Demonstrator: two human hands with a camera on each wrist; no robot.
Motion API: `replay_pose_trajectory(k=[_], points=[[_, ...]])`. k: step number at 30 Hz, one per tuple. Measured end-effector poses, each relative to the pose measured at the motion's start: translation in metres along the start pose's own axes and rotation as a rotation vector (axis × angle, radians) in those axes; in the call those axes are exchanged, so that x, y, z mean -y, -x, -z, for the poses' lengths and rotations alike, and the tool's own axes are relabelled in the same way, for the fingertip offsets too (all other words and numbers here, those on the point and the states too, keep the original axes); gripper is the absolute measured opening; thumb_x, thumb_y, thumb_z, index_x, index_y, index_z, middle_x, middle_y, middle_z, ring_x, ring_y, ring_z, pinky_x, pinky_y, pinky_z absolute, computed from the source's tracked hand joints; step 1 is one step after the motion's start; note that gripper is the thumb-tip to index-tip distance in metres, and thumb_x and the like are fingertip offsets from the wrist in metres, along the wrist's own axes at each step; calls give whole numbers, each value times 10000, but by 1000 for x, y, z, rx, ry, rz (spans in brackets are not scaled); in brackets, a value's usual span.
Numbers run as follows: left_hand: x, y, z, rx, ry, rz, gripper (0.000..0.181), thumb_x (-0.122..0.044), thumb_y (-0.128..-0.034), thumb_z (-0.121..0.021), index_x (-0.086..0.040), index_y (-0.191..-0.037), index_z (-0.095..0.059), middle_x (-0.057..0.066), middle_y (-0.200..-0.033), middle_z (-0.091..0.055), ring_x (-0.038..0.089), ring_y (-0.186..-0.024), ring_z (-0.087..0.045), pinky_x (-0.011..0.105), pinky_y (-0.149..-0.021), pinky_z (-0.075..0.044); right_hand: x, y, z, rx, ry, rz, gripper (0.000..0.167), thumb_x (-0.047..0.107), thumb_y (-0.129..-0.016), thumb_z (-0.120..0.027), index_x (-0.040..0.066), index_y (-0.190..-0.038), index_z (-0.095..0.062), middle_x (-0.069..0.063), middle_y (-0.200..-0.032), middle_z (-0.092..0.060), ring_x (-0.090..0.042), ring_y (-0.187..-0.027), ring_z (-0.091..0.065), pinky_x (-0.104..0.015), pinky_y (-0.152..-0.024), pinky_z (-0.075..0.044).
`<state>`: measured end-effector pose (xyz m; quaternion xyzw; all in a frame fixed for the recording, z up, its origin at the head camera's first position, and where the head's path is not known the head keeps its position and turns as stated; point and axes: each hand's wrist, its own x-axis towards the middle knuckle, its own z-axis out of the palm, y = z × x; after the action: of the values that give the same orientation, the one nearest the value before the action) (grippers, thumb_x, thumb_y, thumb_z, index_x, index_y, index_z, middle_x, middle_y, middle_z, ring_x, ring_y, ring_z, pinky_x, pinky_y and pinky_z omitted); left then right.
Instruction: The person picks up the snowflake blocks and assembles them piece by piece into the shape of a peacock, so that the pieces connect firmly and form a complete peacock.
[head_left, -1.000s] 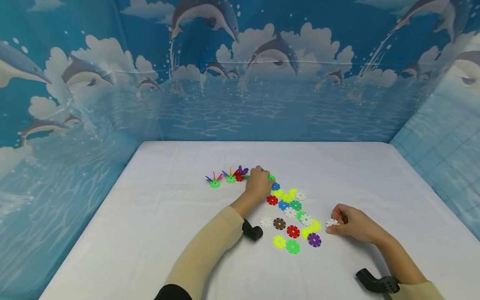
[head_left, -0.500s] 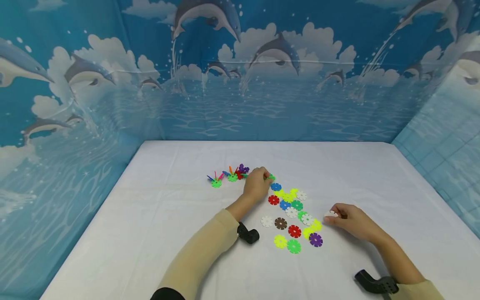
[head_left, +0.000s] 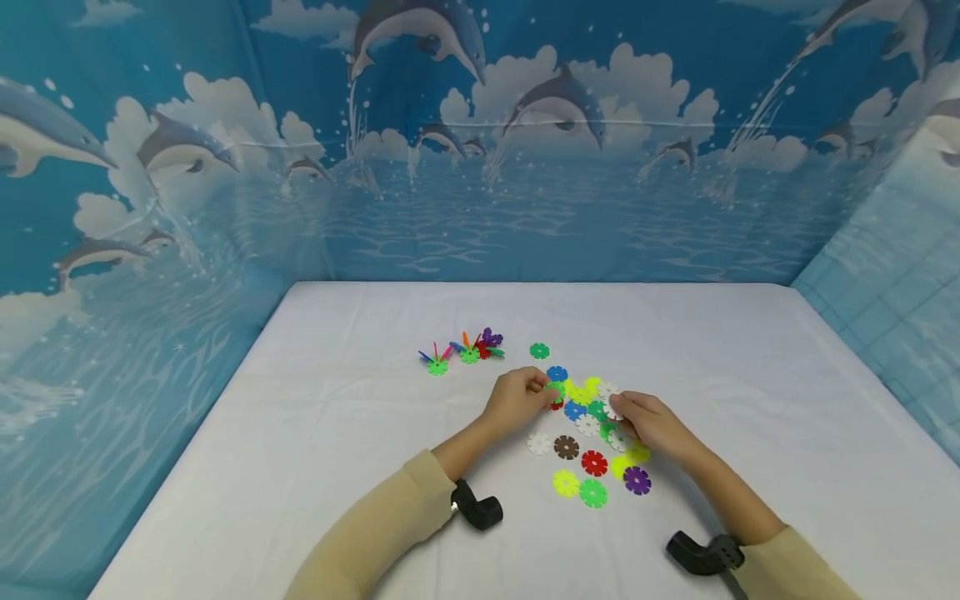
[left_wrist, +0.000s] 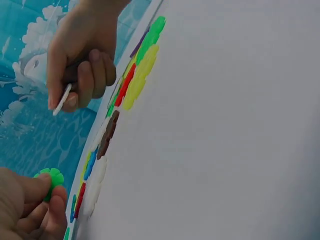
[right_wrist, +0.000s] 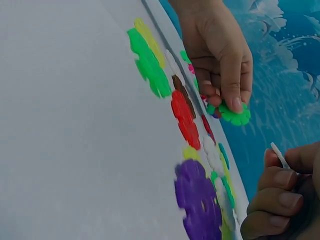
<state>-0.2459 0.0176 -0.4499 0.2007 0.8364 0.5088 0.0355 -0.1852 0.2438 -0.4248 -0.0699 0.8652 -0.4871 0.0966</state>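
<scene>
My left hand (head_left: 516, 402) pinches a light green notched plastic disc (right_wrist: 237, 116) between thumb and fingers. A white notched disc (left_wrist: 62, 100) is pinched edge-on by my right hand (head_left: 662, 427). Both hands are raised over a patch of flat discs, a gap between the two held pieces. Around them lie a blue disc (head_left: 557, 374), a brown disc (head_left: 566, 447), a red disc (head_left: 595, 463) and a purple disc (head_left: 637, 480). Part of a red disc is hidden behind my left hand's piece.
Two joined disc pieces with upright spokes, one green (head_left: 437, 367) and one green-and-red cluster (head_left: 469, 356), stand at the back left. A single green disc (head_left: 539, 351) lies behind the patch. A white cloth covers the table (head_left: 360, 433); a dolphin-print curtain (head_left: 480, 217) hangs behind.
My left hand has come nearer from the back, carrying the green disc off the table. My right hand, with the white disc, has moved left over the patch.
</scene>
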Motion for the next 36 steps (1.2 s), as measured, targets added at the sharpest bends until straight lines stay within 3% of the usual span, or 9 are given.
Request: replay_pose_trajectory(k=[6, 14, 21, 32, 36], points=[[1, 15, -2, 48, 21, -50, 155, -140, -892, -718, -8, -972, -709, 4, -826, -659, 52, -704, -563, 204, -668, -490, 14, -11, -19, -8, -6, -9, 411, 300, -1058, -407, -1, -798, -513, -6, -600, -388, -134, -535, -353, -255, -528, -330], [-2, 31, -5, 55, -16, -97, 92, -128, -891, -723, -48, -889, -679, -50, -744, -621, 23, -643, -529, 180, -612, -472, 22, -16, -38, -41, 107, -14, 421, 291, -1052, -418, 34, -728, -498, -22, -589, -402, -175, -559, -386, -288, -566, -339], [-5, 35, -5, 37, -120, -167, 82, -101, -880, -730, -86, -835, -663, -69, -714, -601, 21, -633, -505, 157, -603, -454, 29, -13, -42, -53, 207, 37, 414, 257, -1053, -407, 52, -702, -481, -13, -592, -377, -163, -549, -377, -265, -531, -331], [-6, 38, -8, 17, -157, -223, 107, -79, -880, -722, -90, -825, -631, -63, -730, -569, 17, -650, -487, 143, -603, -425, 28, -12, -49, -106, 192, 59, 411, 235, -1052, -411, 86, -669, -426, -2, -577, -368, -145, -516, -344, -245, -498, -295], [-5, 41, -9, -6, -136, -261, 113, -66, -873, -723, -75, -811, -629, -42, -704, -570, 16, -620, -474, 144, -577, -413, 30, -10, -56, -145, 237, 69, 423, 220, -1053, -402, 91, -650, -412, -1, -552, -358, -141, -487, -330, -253, -482, -291]])
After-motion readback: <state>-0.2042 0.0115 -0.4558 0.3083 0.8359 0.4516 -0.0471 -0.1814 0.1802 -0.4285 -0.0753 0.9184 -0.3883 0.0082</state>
